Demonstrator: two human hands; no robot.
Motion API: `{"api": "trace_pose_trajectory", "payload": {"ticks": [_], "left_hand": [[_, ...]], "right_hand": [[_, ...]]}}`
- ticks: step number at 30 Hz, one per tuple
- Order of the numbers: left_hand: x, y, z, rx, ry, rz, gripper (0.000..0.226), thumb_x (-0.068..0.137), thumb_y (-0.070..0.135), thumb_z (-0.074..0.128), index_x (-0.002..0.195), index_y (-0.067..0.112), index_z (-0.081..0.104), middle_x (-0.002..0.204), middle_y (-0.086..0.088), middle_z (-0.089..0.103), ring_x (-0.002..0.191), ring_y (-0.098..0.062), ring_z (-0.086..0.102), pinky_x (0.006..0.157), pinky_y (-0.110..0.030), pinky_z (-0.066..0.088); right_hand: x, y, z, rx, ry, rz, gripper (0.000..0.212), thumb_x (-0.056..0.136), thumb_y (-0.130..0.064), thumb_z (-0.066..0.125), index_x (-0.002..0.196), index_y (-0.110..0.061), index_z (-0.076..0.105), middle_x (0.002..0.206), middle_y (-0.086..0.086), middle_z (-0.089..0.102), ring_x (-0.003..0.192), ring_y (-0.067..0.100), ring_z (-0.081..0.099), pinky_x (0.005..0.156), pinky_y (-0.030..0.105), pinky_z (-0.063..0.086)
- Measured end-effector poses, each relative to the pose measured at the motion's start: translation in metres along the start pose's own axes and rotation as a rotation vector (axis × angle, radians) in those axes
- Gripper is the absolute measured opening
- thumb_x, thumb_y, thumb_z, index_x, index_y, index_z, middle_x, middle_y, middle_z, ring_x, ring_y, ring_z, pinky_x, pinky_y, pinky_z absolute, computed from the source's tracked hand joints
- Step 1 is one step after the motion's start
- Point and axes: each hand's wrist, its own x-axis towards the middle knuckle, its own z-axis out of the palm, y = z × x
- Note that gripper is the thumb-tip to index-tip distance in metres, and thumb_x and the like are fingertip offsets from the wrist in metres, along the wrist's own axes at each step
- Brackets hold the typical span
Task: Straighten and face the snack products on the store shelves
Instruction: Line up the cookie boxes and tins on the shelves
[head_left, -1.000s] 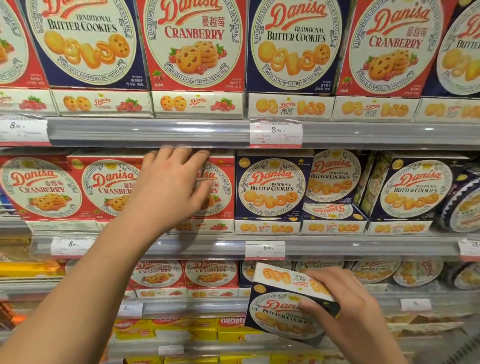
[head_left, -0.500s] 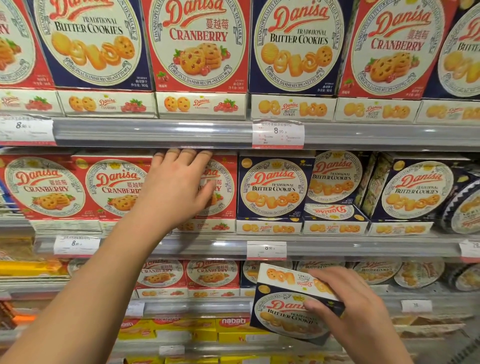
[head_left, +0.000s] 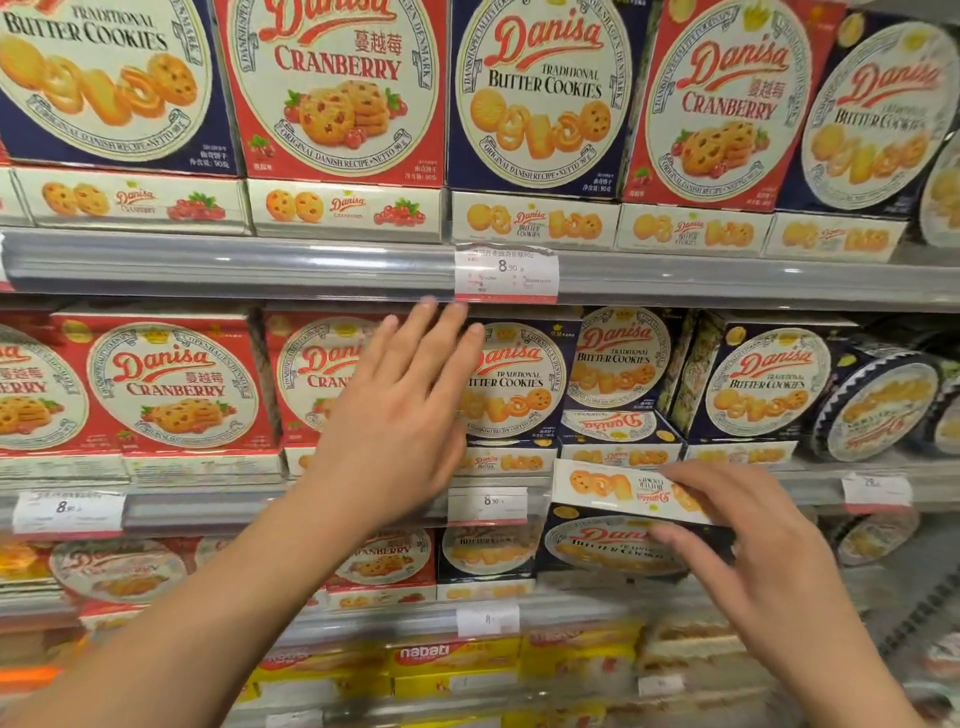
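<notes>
Mid-shelf | left hand (head_left: 400, 415) shifted right | right hand (head_left: 748, 530) raised butter-cookie box (head_left: 613, 525)

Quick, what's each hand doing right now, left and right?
Left hand: open, fingers straight, spread over the fronts of the middle-shelf cookie boxes.
Right hand: gripping a blue Danisa butter cookies box.

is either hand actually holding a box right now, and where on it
The right hand grips a blue butter cookie box at its right end. The left hand holds nothing, fingers straight at the shelf boxes.
</notes>
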Motion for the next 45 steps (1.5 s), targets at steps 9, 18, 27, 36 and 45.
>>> {"api": "trace_pose_trajectory", "payload": {"ticks": [9, 18, 27, 36, 45], "left_hand": [[0.043, 0.031, 0.014, 0.042, -0.113, 0.002, 0.076, 0.090, 0.038, 0.051, 0.155, 0.008, 0.027, 0.151, -0.015, 0.039, 0.136, -0.037, 0.038, 0.117, -0.056, 0.029], [0.049, 0.037, 0.022, 0.021, -0.112, -0.053, 0.073, 0.086, 0.039, 0.056, 0.149, 0.008, 0.037, 0.141, -0.017, 0.048, 0.125, -0.038, 0.045, 0.110, -0.060, 0.033], [0.045, 0.040, 0.018, -0.004, -0.074, -0.058, 0.072, 0.087, 0.039, 0.053, 0.149, 0.007, 0.038, 0.140, -0.016, 0.047, 0.124, -0.037, 0.044, 0.112, -0.057, 0.030], [0.045, 0.041, 0.021, -0.012, -0.082, -0.067, 0.072, 0.087, 0.040, 0.052, 0.150, 0.009, 0.038, 0.140, -0.014, 0.047, 0.126, -0.036, 0.044, 0.113, -0.056, 0.029], [0.047, 0.046, 0.018, 0.031, -0.119, -0.063, 0.077, 0.085, 0.044, 0.053, 0.149, 0.005, 0.037, 0.139, -0.017, 0.045, 0.124, -0.039, 0.043, 0.110, -0.059, 0.030]], "right_hand": [[0.037, 0.009, -0.057, -0.055, 0.133, -0.006, 0.044, 0.086, -0.026, 0.072, 0.127, -0.014, 0.063, 0.120, -0.004, 0.061, 0.111, 0.015, 0.057, 0.094, 0.014, 0.042], [0.067, 0.015, -0.053, -0.098, 0.121, -0.075, 0.043, 0.089, -0.026, 0.071, 0.130, -0.019, 0.060, 0.122, -0.005, 0.061, 0.112, 0.012, 0.055, 0.092, 0.031, 0.047], [0.092, 0.026, -0.039, -0.139, 0.074, -0.063, 0.045, 0.091, -0.030, 0.067, 0.134, -0.018, 0.059, 0.128, -0.003, 0.061, 0.115, 0.010, 0.052, 0.099, 0.032, 0.044], [0.100, 0.018, -0.013, -0.456, 0.121, -0.087, 0.061, 0.092, -0.024, 0.068, 0.148, -0.012, 0.048, 0.150, 0.011, 0.050, 0.141, 0.031, 0.044, 0.116, 0.053, 0.038], [0.112, 0.016, 0.006, -0.562, 0.084, -0.012, 0.094, 0.074, -0.050, 0.081, 0.148, -0.009, 0.039, 0.146, 0.015, 0.049, 0.141, 0.037, 0.039, 0.119, 0.059, 0.028]]}}
